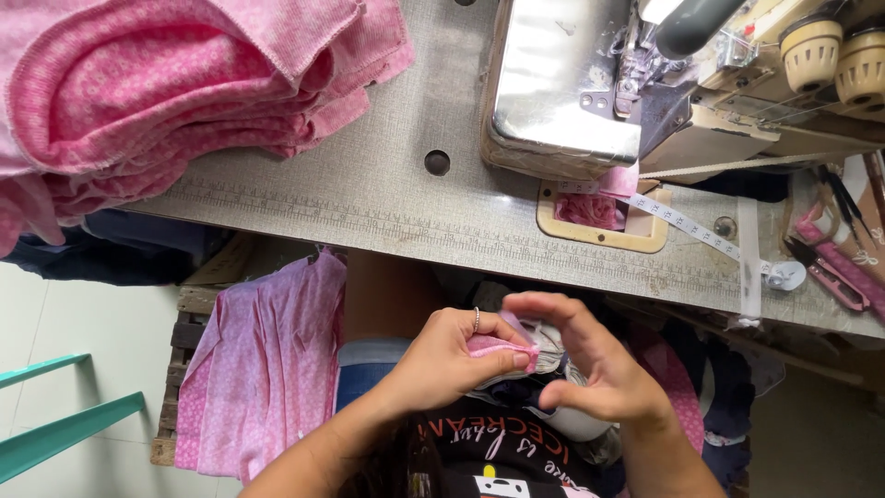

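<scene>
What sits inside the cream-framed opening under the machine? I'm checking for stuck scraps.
Pink fabric fills the opening, partly overlapped by a white measuring tape. Anything beneath the fabric is hidden.

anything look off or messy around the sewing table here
The pink fabric stack overhangs the table edge at left, and a measuring tape trails loosely by the sewing machine. Nothing looks damaged or spilled.

No pkgs, labels, signs, screens visible.
</scene>
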